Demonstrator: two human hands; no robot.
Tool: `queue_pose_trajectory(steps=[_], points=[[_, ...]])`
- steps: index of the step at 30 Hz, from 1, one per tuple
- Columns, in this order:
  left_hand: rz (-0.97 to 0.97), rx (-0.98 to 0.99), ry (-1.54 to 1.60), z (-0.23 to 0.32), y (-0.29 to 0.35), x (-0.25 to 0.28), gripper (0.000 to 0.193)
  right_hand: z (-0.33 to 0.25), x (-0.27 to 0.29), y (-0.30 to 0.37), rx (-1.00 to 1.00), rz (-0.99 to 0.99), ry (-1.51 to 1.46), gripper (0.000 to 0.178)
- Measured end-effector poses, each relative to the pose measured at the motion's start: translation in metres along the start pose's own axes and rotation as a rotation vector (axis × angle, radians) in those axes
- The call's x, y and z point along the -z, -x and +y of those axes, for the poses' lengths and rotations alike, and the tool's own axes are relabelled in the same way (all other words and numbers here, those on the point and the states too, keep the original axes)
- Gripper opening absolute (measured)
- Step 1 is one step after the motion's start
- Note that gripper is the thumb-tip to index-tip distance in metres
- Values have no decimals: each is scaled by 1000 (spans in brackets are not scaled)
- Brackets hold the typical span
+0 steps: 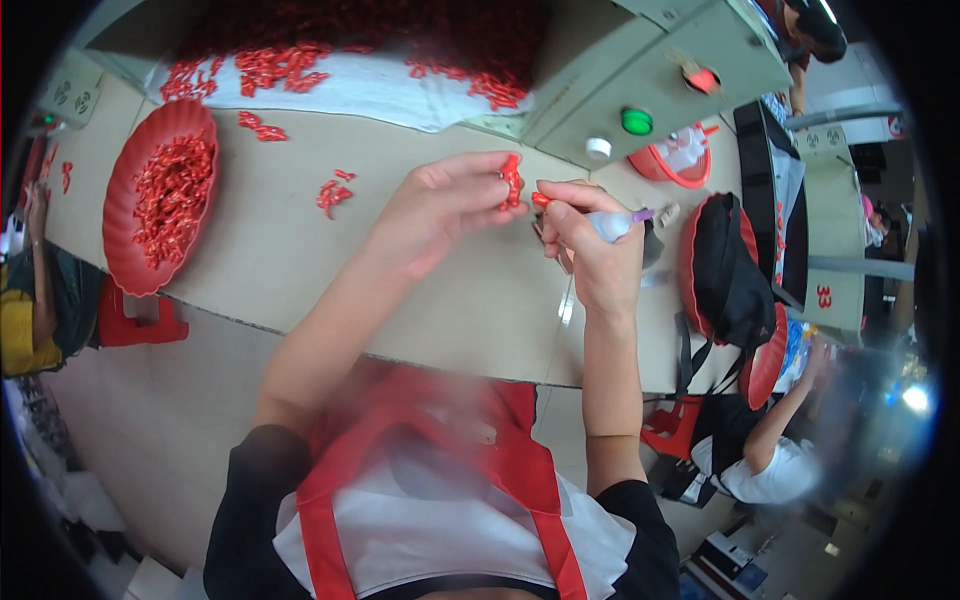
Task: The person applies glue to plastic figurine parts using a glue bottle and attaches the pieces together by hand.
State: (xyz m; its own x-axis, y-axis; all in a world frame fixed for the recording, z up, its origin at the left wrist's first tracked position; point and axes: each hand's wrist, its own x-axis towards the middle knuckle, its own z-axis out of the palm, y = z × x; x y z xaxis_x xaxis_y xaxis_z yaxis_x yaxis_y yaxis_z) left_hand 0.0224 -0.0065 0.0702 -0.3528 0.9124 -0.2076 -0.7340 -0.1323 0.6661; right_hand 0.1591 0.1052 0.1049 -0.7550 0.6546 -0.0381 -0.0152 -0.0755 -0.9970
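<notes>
Red glossy piece (511,183) is clamped in the left hand (450,195) grip above the table (285,225).
Its long axis runs up and down the view. Right hand (602,262) pinches a small red part (541,199) and holds a bottle (609,227), purple tip (643,215) rightward. Scalloped red bowl (120,215) contains many red pieces (175,195); red basket (650,167), pale translucent items (685,148).

Your bench (310,250) is brightly and evenly lit, with faint shadows. The heap of red pieces (285,68) falls into deep shadow toward its back; its front carries glossy highlights. Glare: one white burst (915,398) at lower right, bluish haze beside it. Blur: a smeared patch softens your red apron (440,410); your left hand (455,195) and right hand (605,250) read acceptably sharp. Distortion: the bench's front edge bows; black vignetting fills the corners.
</notes>
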Motion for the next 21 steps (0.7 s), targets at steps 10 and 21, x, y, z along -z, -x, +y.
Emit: queue_pose_trajectory(steps=[10,21], points=[[-10,-125,-400,-23,-5,-12,31,23,16,19,122,176,209,15],[-4,-393,-709,-27,-3,-13,26,26,14,19,472,197,581,14]])
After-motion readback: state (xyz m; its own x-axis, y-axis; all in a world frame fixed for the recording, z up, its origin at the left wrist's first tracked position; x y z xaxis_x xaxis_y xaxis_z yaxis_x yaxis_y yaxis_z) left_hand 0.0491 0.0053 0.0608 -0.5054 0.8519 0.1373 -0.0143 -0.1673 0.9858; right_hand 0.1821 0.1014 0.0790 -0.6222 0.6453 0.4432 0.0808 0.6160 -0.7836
